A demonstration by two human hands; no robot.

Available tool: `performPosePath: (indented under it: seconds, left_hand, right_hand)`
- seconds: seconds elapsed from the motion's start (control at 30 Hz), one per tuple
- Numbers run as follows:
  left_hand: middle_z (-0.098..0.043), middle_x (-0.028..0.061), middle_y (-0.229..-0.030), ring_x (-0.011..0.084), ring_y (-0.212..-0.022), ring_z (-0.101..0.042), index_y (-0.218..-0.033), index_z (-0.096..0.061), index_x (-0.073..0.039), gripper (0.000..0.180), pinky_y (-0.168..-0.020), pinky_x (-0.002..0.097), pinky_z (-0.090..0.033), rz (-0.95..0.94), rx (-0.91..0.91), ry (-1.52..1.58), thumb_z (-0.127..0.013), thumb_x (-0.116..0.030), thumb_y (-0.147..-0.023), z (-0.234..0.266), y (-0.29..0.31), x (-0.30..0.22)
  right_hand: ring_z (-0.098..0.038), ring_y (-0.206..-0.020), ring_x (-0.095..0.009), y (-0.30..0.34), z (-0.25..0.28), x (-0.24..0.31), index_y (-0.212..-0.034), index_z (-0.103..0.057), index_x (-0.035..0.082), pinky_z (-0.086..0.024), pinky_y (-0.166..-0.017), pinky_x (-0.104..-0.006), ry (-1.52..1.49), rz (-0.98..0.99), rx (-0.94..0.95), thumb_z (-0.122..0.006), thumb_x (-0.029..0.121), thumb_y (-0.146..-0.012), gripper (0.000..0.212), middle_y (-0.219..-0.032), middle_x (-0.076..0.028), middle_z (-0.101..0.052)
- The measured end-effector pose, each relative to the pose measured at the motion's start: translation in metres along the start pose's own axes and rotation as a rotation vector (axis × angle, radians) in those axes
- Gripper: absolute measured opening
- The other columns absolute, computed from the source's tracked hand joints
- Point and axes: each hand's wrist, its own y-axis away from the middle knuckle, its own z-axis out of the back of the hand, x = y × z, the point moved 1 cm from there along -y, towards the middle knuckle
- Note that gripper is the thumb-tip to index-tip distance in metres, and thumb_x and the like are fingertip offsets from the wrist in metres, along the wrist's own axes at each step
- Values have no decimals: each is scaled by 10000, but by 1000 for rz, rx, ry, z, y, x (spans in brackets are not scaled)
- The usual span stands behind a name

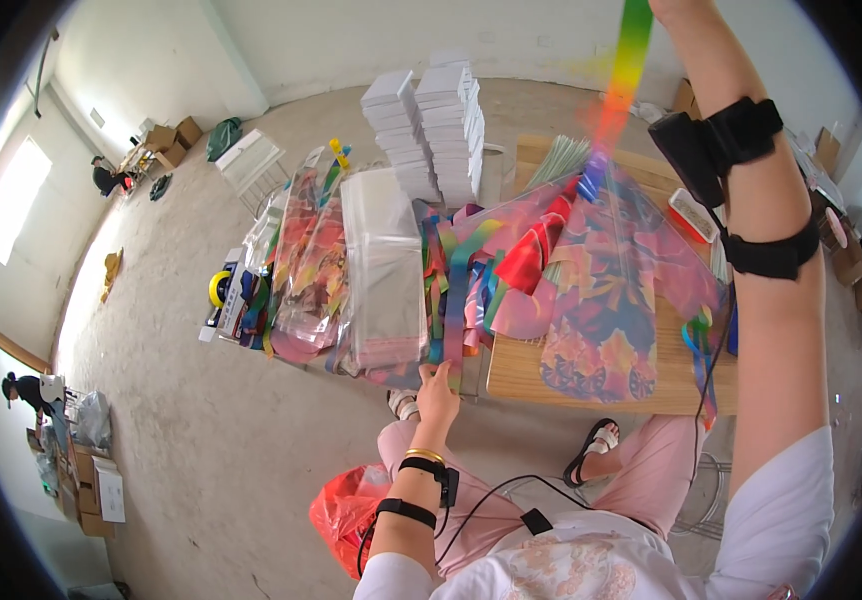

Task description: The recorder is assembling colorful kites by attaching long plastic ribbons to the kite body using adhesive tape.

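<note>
rainbow ribbon (624, 80), slanting upward

The ribbon (634, 45) is coloured from green through yellow to orange, and the sheet (599, 315) is patterned with pink, orange and blue.

White printed shirt (591, 552) – pink trousers (651, 465) – black arm straps (776, 256), gold bangle (423, 455).

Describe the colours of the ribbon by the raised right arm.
The ribbon runs green, yellow, red-orange, then violet downward; best in the head view.
</note>
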Motion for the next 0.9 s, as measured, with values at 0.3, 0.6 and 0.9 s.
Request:
performPosePath:
  seconds: [0.3,0.6,0.9]
  left_hand:
    - [-483,172,-1255,390,-996,-620,-1245,-562,-122,500,-832,454,-521,-25,-68,-62,-640,-12,-764,3,-18,-11]
    - [-527,132,-1278,321,-1161,-515,-1233,-577,-131,453,-942,464,-412,-8,-31,-363,-660,-186,-791,9,-12,-10]
    - [-581,113,-1213,311,-1093,-564,-1246,-588,-131,448,-922,458,-440,-124,-184,-56,-678,-199,-813,14,-10,-16]
  right_hand:
    - [-578,-1023,-191,6,32,34,-1052,-567,86,-433,-970,-348,88,10,133,-523,288,-990,216,-1059,-65,-606]
    - [-596,-888,-141,48,35,24,-1049,-568,78,-462,-867,-292,101,-223,301,-516,241,-993,180,-993,-39,-625]
    - [-636,-950,-167,89,21,23,-1136,-569,53,-493,-888,-325,-301,-515,544,-510,242,-998,241,-1057,-77,-650]
